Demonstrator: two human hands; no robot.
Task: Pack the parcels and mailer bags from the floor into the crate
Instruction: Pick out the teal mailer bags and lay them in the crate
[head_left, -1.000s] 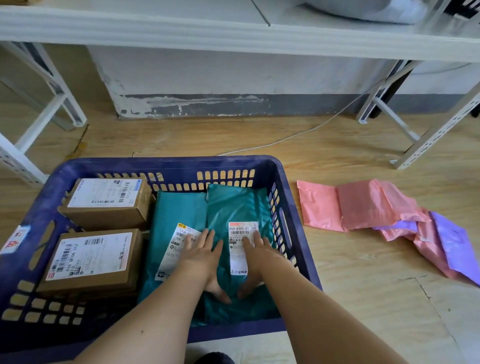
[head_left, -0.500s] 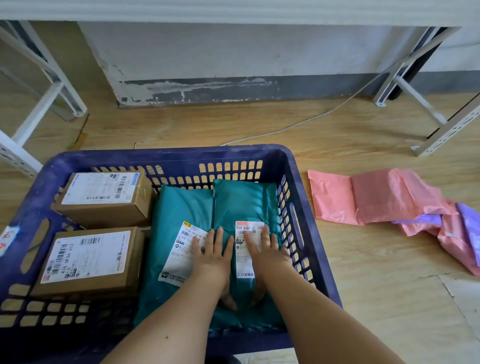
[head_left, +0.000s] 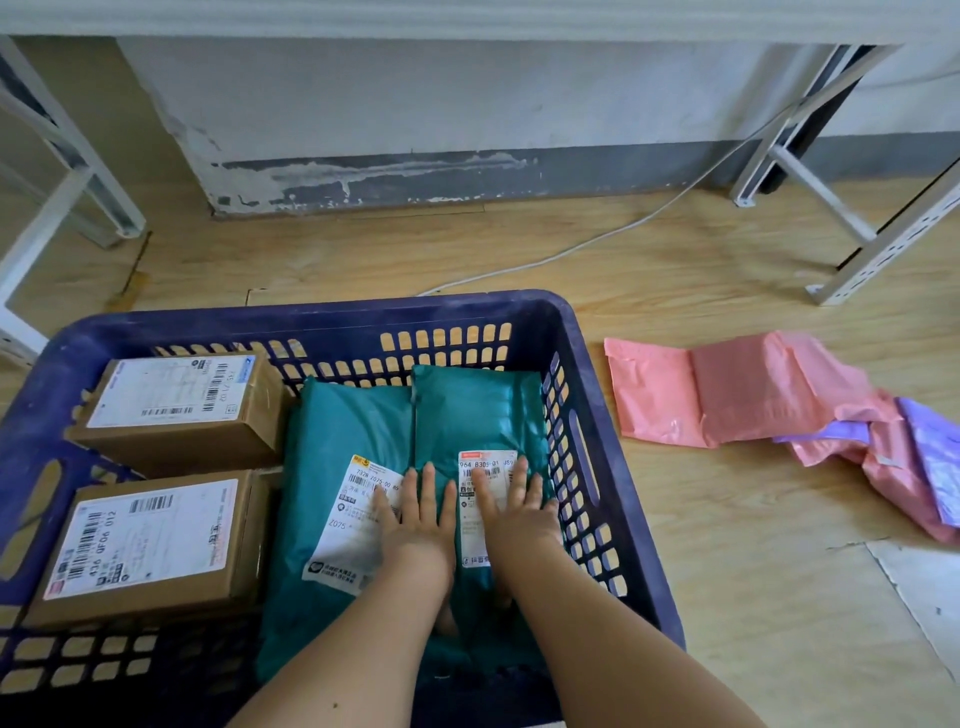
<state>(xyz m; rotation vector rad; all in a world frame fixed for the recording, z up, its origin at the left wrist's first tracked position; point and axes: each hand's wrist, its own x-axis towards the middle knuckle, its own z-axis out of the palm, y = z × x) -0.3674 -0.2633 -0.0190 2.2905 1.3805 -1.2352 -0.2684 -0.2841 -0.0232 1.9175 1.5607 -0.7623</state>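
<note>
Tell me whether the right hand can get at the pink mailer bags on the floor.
Probably yes. The right hand lies flat on a teal bag, holding nothing; the pink mailer bags lie on the floor beside the crate, with only its side wall between.

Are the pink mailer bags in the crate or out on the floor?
Out. The pink mailer bags lie on the floor right of the crate, with purple mailer bags among them; none is inside it.

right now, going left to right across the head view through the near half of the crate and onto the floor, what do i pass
near box → left teal bag → right teal bag → crate wall → pink bag → purple bag
</note>
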